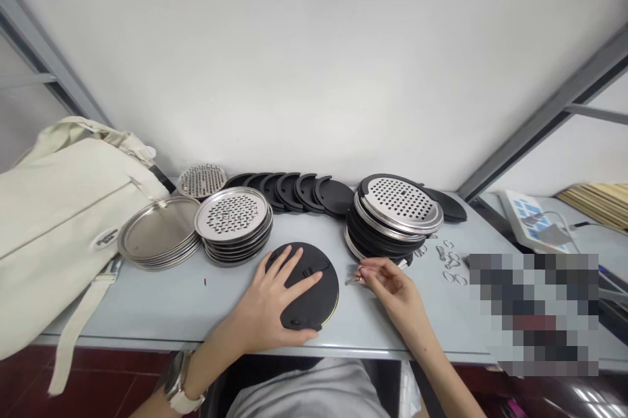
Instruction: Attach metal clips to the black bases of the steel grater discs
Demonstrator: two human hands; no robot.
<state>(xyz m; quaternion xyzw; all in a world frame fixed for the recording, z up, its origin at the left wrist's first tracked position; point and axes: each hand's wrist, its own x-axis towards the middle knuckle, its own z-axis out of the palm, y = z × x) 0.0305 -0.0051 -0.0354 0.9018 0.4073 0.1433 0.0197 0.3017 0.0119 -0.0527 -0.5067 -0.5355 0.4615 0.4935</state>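
Observation:
A round black disc (314, 297) with a small raised fitting lies on the table near its front edge. My left hand (275, 303) rests flat across the disc's left side, fingers spread. To the right of the disc, my right hand (390, 284) pinches a small metal ring (361, 274) between thumb and fingertips, just above the tabletop. Behind my right hand rises a stack of black discs and metal plates, topped by a perforated metal plate (402, 201). Several loose metal rings (452, 260) lie to the right of that stack.
A grater-plate stack (235, 215) and plain metal plates (159, 228) stand left. Black discs (335, 197) overlap along the wall. A cream bag (73, 209) covers the far left. A pixelated patch hides part of the right side.

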